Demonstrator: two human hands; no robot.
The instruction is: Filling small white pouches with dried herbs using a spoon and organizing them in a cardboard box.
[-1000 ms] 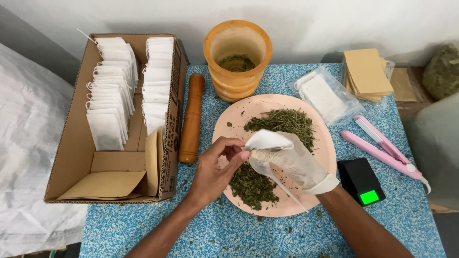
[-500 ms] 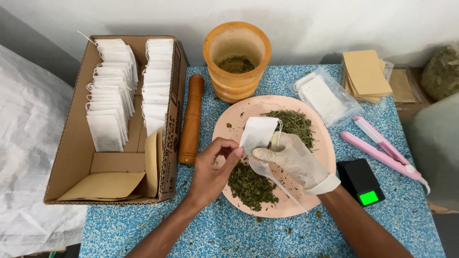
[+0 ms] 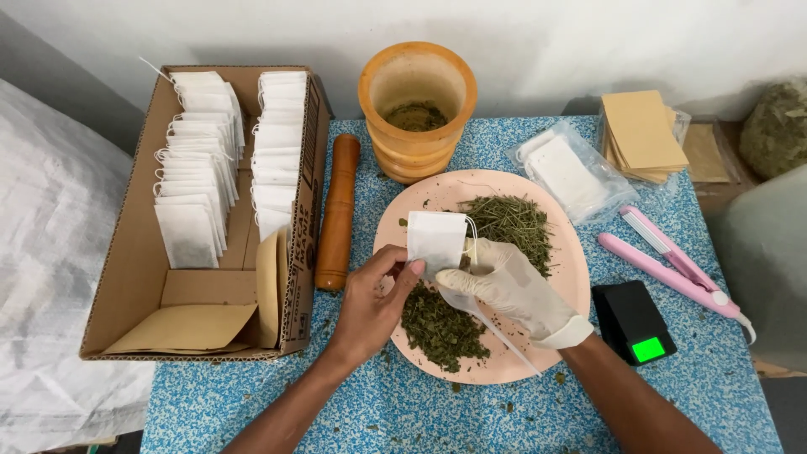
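Note:
Both my hands hold a small white tea bag (image 3: pixel 436 239) upright over a pink plate (image 3: pixel 572 277). My bare left hand (image 3: pixel 370 304) pinches its lower left edge. My right hand (image 3: pixel 513 290), in a white glove, grips its lower right side and a thin white string or stick that slants down toward the plate's front rim. Dried green herbs (image 3: pixel 510 223) lie in a pile at the plate's back and crushed herb (image 3: pixel 441 328) lies at its front.
A cardboard box (image 3: pixel 126 277) at left holds rows of filled white bags. A wooden pestle (image 3: pixel 338 210) and orange mortar (image 3: pixel 418 105) stand behind the plate. To the right are a clear pouch of bags (image 3: pixel 565 172), brown envelopes (image 3: pixel 643 134), a pink sealer (image 3: pixel 668 262) and a small black scale (image 3: pixel 632 321).
The tea bag has been turned from lying sideways to standing upright and has shifted slightly left. My hands stay over the plate.

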